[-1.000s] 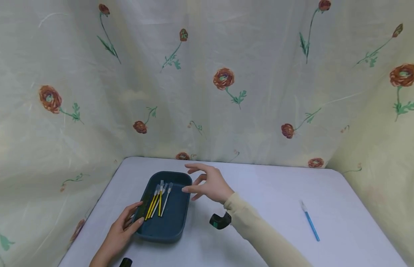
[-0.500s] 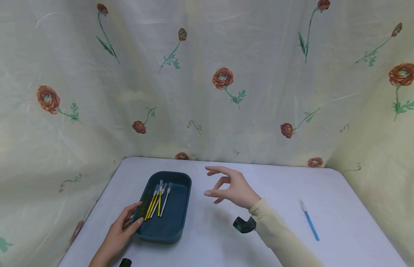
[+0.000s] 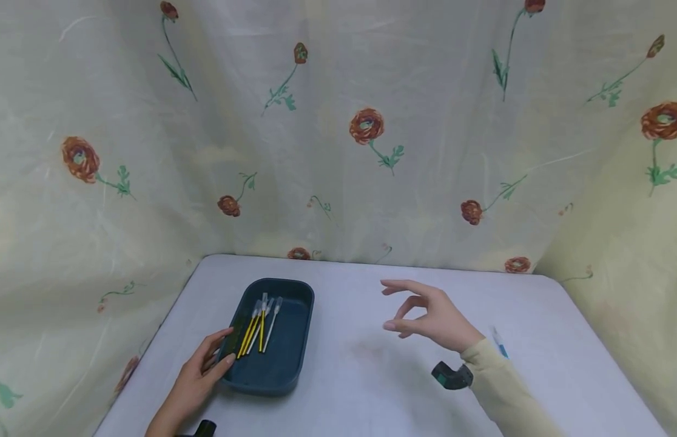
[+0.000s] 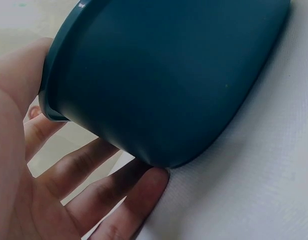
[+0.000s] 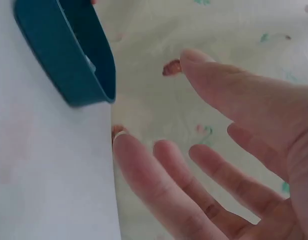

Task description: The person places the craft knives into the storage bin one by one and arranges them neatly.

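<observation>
A dark blue-green plastic tray point(image 3: 284, 364) stands at the left of the table. Inside it lie several slim yellow and whitish sticks with clear tips point(image 3: 261, 328), perhaps capped brushes. My left hand point(image 3: 193, 379) holds the tray's left side, thumb at the rim and fingers along the outer wall. In the left wrist view, its fingertips point(image 4: 156, 177) reach the tray's lower edge. My right hand point(image 3: 434, 315) is in the air right of the tray, thumb and fingers apart, holding nothing. Behind its wrist, a blue stick with a clear tip point(image 3: 500, 345) is partly hidden.
The white table point(image 3: 360, 364) ends at a flower-printed curtain point(image 3: 420, 200) behind, with more curtain at both sides. Black cameras point(image 3: 452, 376) are strapped at both wrists.
My right hand has moved away from the tray's right edge, to the right across the table, and its sleeve now covers most of the blue stick. The left hand and tray stay put.
</observation>
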A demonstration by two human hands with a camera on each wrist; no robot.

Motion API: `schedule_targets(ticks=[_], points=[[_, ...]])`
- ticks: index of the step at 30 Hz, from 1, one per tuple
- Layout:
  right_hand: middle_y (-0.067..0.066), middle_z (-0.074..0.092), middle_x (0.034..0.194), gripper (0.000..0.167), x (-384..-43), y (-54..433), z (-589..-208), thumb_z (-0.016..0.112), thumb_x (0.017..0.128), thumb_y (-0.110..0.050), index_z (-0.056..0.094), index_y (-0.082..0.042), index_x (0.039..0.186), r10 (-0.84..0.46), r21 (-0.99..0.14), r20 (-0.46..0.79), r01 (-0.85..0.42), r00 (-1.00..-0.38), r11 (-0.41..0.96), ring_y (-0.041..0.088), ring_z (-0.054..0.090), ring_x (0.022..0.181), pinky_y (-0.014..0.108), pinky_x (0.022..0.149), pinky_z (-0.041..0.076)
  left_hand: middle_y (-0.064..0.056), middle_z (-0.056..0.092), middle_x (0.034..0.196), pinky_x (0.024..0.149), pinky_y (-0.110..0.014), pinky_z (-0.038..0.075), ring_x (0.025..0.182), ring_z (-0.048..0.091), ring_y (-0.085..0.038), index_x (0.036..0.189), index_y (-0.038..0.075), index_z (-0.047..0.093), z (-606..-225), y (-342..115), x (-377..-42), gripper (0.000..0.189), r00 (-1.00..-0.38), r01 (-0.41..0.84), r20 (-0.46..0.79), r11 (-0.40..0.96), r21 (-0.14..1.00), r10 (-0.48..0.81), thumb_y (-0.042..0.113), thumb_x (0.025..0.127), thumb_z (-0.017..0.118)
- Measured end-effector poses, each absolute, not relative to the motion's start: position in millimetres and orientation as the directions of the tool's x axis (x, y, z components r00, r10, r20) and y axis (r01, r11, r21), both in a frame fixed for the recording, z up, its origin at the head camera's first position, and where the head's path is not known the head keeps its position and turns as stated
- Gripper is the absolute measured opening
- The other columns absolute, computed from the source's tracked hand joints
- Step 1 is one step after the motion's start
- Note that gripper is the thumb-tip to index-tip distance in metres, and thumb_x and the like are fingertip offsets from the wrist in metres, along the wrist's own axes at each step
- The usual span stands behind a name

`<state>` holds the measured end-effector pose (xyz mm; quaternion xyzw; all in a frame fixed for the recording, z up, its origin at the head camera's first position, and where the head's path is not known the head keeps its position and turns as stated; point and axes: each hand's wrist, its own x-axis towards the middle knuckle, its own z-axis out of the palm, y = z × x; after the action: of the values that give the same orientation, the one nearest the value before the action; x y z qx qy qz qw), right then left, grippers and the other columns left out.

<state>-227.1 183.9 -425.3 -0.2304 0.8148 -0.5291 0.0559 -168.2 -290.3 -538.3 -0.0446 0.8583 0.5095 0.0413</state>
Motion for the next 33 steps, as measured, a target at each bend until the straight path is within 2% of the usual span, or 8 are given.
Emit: schedule_targets(ticks=[5, 11, 21, 29, 33], points=[[0.013, 0.066, 0.146, 0.074, -221.6, 209.0, -434.4, 0.095, 0.088, -0.019, 0.062, -0.021, 0.155, -0.411, -0.883, 0.155, -0.312, -0.898, 0.35, 0.029, 0.076, 0.093, 0.043, 0.073, 0.07, -0.027, 0.037, 0.172, 0.126, -0.066, 0.033, 0.159, 0.032, -0.05, 0.165, 0.023, 0.043, -537.1, -290.3, -168.5, 0.064, -0.994, -0.11, -0.109, 0.482, 0.869, -0.031, 0.041, 0.109, 0.07], [0.012, 0.067, 0.145, 0.072, -214.6, 235.6, -442.0, 0.095, 0.089, -0.022, 0.063, -0.026, 0.154, -0.347, -0.867, 0.143, -0.286, -0.927, 0.409, 0.026, 0.076, 0.096, 0.04, 0.075, 0.07, -0.025, 0.035, 0.173, 0.127, -0.066, 0.031, 0.16, 0.03, -0.049, 0.165, 0.024, 0.042, -537.2, -290.2, -169.1, 0.064, -0.991, -0.131, -0.129, 0.484, 0.865, -0.039, 0.038, 0.11, 0.07], [0.015, 0.071, 0.139, 0.072, -206.4, 280.1, -444.1, 0.094, 0.09, -0.025, 0.063, -0.016, 0.154, -0.281, -0.773, 0.189, -0.319, -0.941, 0.548, 0.016, 0.076, 0.092, 0.033, 0.071, 0.068, -0.026, 0.035, 0.173, 0.126, -0.068, 0.032, 0.159, 0.029, -0.052, 0.165, 0.024, 0.042, -537.2, -289.7, -168.5, 0.064, -0.993, -0.117, -0.118, 0.486, 0.866, -0.028, 0.042, 0.109, 0.07], [0.018, 0.072, 0.133, 0.068, -207.9, 314.8, -458.7, 0.093, 0.091, -0.02, 0.064, -0.012, 0.152, -0.276, -0.776, 0.172, -0.302, -0.946, 0.554, 0.017, 0.076, 0.09, 0.035, 0.068, 0.068, -0.025, 0.035, 0.173, 0.126, -0.067, 0.032, 0.16, 0.03, -0.049, 0.165, 0.023, 0.043, -536.0, -288.3, -168.5, 0.063, -0.992, -0.122, -0.12, 0.489, 0.864, -0.034, 0.038, 0.11, 0.07], [0.023, 0.07, 0.135, 0.068, -208.7, 330.5, -465.8, 0.091, 0.093, -0.019, 0.062, -0.01, 0.153, -0.262, -0.772, 0.146, -0.275, -0.954, 0.573, 0.016, 0.075, 0.09, 0.036, 0.067, 0.068, -0.024, 0.035, 0.173, 0.127, -0.066, 0.032, 0.16, 0.03, -0.049, 0.165, 0.023, 0.043, -536.0, -288.1, -168.3, 0.063, -0.992, -0.125, -0.123, 0.487, 0.864, -0.036, 0.038, 0.11, 0.069]])
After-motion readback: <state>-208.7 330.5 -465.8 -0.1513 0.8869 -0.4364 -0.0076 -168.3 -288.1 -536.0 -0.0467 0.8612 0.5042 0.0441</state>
